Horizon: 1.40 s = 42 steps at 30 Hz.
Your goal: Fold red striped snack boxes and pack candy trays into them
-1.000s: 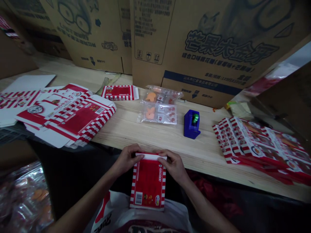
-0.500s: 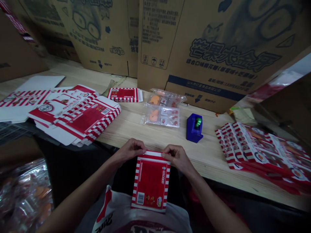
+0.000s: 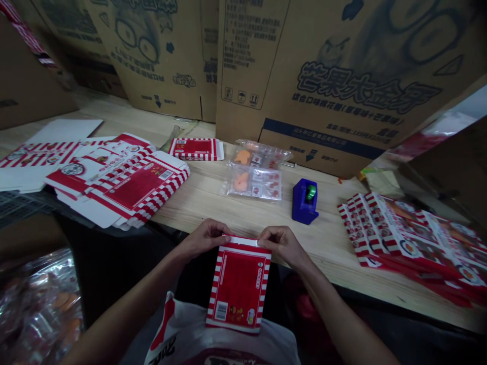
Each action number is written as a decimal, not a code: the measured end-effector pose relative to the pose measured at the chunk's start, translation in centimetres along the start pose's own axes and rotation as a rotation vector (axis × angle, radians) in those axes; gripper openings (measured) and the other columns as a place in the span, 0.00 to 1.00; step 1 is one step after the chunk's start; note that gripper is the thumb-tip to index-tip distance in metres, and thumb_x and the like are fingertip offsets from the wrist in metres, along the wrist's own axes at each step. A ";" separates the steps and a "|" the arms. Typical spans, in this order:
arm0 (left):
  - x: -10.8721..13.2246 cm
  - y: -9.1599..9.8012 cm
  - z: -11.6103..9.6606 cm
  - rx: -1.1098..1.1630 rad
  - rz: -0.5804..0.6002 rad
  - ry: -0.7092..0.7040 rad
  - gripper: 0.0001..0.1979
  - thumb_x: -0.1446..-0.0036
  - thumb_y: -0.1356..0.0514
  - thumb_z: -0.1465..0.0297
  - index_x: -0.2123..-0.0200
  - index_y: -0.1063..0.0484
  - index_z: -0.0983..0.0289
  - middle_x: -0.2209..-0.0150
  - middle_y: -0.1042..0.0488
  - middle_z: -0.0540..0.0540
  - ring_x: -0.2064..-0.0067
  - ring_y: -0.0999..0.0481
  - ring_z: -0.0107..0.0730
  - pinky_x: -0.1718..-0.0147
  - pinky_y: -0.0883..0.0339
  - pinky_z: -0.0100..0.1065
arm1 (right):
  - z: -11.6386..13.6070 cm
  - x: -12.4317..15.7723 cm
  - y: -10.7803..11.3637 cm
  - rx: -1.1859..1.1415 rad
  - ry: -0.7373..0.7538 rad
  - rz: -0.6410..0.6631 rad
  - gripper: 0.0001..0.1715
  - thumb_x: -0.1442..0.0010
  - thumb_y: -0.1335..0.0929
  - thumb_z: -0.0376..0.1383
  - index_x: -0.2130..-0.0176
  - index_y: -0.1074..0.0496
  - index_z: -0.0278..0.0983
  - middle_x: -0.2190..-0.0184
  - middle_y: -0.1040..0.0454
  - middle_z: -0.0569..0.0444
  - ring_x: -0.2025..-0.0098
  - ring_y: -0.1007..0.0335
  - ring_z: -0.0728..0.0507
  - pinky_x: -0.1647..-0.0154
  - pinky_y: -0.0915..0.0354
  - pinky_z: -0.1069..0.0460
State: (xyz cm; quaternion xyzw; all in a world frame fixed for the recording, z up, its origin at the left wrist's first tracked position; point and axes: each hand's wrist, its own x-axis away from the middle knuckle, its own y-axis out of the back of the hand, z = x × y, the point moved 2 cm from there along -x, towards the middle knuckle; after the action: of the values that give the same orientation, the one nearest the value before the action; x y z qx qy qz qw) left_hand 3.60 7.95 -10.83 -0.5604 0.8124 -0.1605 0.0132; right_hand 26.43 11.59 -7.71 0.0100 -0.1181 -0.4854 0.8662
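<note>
I hold a flat red-and-white striped carton [image 3: 239,286] upright against my lap, its barcode end down. My left hand [image 3: 205,237] pinches the top left corner at the white flap. My right hand [image 3: 283,246] pinches the top right corner of the same flap. Both hands are closed on the carton's upper edge, just in front of the wooden table's [image 3: 228,210] near edge.
A pile of unfolded striped cartons [image 3: 114,182] lies at the left, one closed carton [image 3: 196,148] behind it. Clear bags of orange toys [image 3: 253,180] and a blue tape dispenser [image 3: 304,201] sit mid-table. Finished cartons [image 3: 411,235] are stacked at the right. Large cardboard boxes [image 3: 323,81] line the back.
The carton's top flap has gone from raised to folded down under my fingers. My hands shifted slightly right with the carton, and the view tilted a little.
</note>
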 end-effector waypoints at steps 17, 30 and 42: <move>-0.8 0.9 -0.9 -0.261 0.111 -0.031 0.12 0.49 0.35 0.64 0.72 0.21 0.68 0.75 0.22 0.53 0.74 0.27 0.28 0.71 0.33 0.28 | -0.4 0.0 -0.2 0.088 0.067 0.006 0.13 0.50 0.27 0.40 0.78 0.27 0.35 0.75 0.24 0.52 0.73 0.31 0.48 0.72 0.36 0.54; 1.9 -1.1 1.1 -0.518 -0.098 -0.366 0.11 0.43 0.39 0.69 0.57 0.23 0.65 0.59 0.20 0.59 0.58 0.21 0.37 0.58 0.30 0.33 | -2.3 3.6 -1.1 0.224 0.300 -0.231 0.06 0.44 0.29 0.36 0.64 0.24 0.38 0.59 0.22 0.49 0.58 0.25 0.42 0.59 0.31 0.50; 0.0 -3.7 4.7 -0.082 -0.224 -0.282 0.04 0.49 0.34 0.70 0.73 0.22 0.65 0.65 0.19 0.57 0.61 0.21 0.38 0.57 0.30 0.36 | -4.8 5.2 -2.5 0.200 0.313 -0.385 0.02 0.44 0.29 0.34 0.67 0.24 0.39 0.62 0.21 0.50 0.59 0.24 0.43 0.54 0.31 0.48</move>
State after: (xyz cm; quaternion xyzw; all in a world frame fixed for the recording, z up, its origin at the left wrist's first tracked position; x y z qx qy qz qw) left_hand 7.91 5.58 -14.29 -0.6645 0.7408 -0.0475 0.0863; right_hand 27.99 5.44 -11.70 0.1925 -0.0260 -0.6196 0.7605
